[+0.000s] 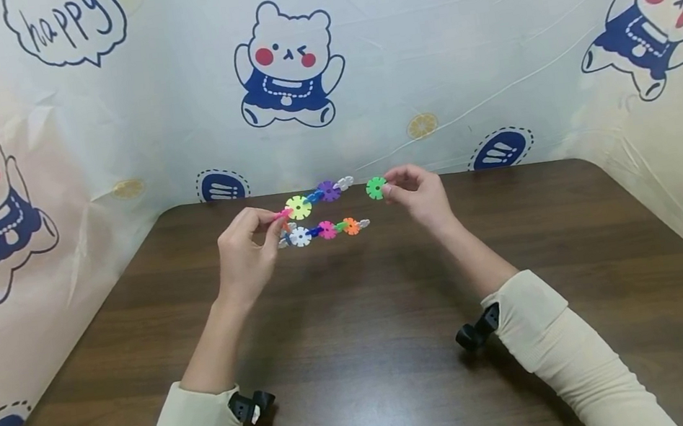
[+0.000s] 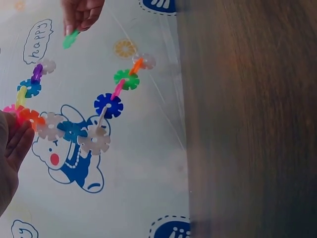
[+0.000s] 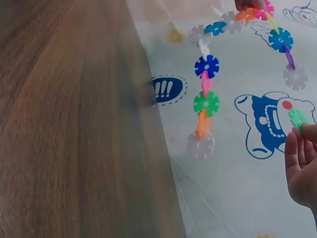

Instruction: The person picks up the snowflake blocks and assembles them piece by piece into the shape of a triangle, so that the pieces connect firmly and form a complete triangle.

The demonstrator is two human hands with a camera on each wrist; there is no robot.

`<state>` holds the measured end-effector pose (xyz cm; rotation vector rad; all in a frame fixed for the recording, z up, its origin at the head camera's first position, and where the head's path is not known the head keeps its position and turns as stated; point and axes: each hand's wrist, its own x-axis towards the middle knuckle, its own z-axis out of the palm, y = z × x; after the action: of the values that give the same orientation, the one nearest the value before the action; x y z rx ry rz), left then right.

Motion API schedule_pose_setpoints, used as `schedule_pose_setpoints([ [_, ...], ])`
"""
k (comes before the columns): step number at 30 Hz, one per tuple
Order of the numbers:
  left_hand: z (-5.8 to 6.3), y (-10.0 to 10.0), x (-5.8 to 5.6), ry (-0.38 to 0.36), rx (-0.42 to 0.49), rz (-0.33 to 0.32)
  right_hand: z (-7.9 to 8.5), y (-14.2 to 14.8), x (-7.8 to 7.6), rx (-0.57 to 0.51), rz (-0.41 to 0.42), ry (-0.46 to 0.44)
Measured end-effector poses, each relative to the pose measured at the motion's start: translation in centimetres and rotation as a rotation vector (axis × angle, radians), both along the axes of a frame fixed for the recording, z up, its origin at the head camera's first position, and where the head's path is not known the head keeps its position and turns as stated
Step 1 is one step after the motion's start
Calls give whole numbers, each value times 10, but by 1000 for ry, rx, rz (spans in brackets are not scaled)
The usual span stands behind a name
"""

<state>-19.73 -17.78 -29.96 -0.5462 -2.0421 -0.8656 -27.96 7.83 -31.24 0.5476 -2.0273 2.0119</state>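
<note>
My left hand (image 1: 246,252) pinches a chain of notched plastic snowflake discs at its pink disc (image 2: 11,110). From there the chain bends into a U with two arms pointing right, held above the table. One arm carries a yellow disc (image 1: 298,208), a purple disc (image 1: 328,191) and a whitish end disc (image 1: 345,183). Along the other arm are a dark blue disc (image 2: 108,105), a green one and an orange one, then a pale end disc (image 3: 201,145). Between thumb and fingers my right hand (image 1: 423,200) holds a loose green snowflake disc (image 1: 376,188), a short gap from the whitish end disc.
Beneath both hands lies a dark brown wooden table (image 1: 361,356). A pale sheet (image 1: 169,106) printed with cartoon bears hangs behind the table and along its sides. Each cuff bears a black wrist camera, on the left wrist (image 1: 252,406) and the right wrist (image 1: 479,328).
</note>
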Motion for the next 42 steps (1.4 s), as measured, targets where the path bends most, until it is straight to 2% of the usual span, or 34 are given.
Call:
schedule_pose_setpoints([
  [9, -2, 2, -1, 18, -33, -45, 6, -4, 7, -142, 26, -47],
  [18, -3, 1, -1, 22, -33, -61, 12, -8, 12, -185, 54, -60],
  [25, -4, 1, -1, 40, -31, -71, 15, -12, 16, -363, 168, -198],
  [30, -4, 2, 0, 46, -31, -68, 16, -13, 20, -426, 218, -274],
  [42, -3, 3, 1, 33, -13, -83, 18, -13, 23, -456, 245, -241],
])
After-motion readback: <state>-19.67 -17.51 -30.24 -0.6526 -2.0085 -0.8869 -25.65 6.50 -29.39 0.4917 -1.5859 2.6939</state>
